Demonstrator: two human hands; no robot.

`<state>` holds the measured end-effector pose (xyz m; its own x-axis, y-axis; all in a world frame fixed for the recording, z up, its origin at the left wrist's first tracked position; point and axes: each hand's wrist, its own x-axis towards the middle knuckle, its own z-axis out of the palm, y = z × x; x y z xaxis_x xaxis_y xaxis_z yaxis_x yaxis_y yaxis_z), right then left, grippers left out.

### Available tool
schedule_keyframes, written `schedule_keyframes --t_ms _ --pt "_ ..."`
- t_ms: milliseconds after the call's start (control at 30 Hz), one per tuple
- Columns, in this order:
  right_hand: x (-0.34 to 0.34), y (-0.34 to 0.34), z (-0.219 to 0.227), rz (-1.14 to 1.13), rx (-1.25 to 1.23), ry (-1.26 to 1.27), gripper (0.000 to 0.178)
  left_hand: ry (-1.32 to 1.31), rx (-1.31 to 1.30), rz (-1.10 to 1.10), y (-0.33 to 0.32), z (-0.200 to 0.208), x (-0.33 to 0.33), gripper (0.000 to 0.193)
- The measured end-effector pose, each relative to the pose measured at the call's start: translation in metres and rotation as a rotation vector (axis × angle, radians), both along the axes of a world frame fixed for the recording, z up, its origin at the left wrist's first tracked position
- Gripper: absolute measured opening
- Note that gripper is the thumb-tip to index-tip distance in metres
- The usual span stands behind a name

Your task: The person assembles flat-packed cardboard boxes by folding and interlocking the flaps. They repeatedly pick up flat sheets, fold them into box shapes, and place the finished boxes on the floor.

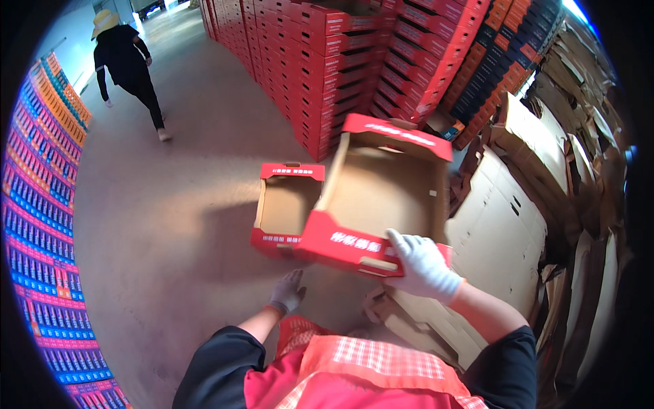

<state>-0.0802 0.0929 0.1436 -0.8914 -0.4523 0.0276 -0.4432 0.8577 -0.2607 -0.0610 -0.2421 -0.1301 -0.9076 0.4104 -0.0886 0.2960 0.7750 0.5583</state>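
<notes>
My right hand (424, 267), in a white glove, grips the near wall of an empty red cardboard tray box (351, 247), with the thumb over the rim. The box has a plain brown inside and tilts in the air in front of me. My left hand (289, 293), in a greyish glove, is stretched out below and to the left of it, holding nothing and touching neither box. A second red tray box (291, 170), also empty, is just left of the held one, which overlaps its right side.
Tall stacks of red boxes (313, 75) rise ahead, with dark and orange boxes (501, 48) beside them. Flattened cardboard (501, 211) is heaped on the right. Blue and pink box stacks (44, 225) line the left. A person (122, 58) in black walks on the concrete floor (157, 225).
</notes>
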Motion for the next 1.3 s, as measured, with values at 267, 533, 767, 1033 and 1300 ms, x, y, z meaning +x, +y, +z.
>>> schedule_keyframes --t_ms 267,533,767,1033,1300 --pt "-0.153 -0.178 -0.182 0.149 0.133 -0.220 0.084 0.079 -0.229 -0.334 -0.018 -0.131 -0.109 0.032" --pt "-0.193 -0.210 -0.298 0.118 0.286 -0.328 0.079 0.078 -0.193 -0.372 -0.037 -0.174 -0.124 0.052" --pt "-0.195 -0.237 -0.334 0.018 0.486 -0.549 0.065 0.020 -0.063 -0.647 -0.030 -0.145 -0.121 0.043" --pt "-0.148 -0.206 -0.238 -0.151 -0.277 -0.246 0.055 -0.383 0.156 -0.647 -0.037 -0.055 -0.068 0.048" --pt "0.055 -0.022 -0.093 -0.626 -0.876 -0.037 0.022 -0.136 0.398 -0.681 0.132 0.029 -0.092 0.076"
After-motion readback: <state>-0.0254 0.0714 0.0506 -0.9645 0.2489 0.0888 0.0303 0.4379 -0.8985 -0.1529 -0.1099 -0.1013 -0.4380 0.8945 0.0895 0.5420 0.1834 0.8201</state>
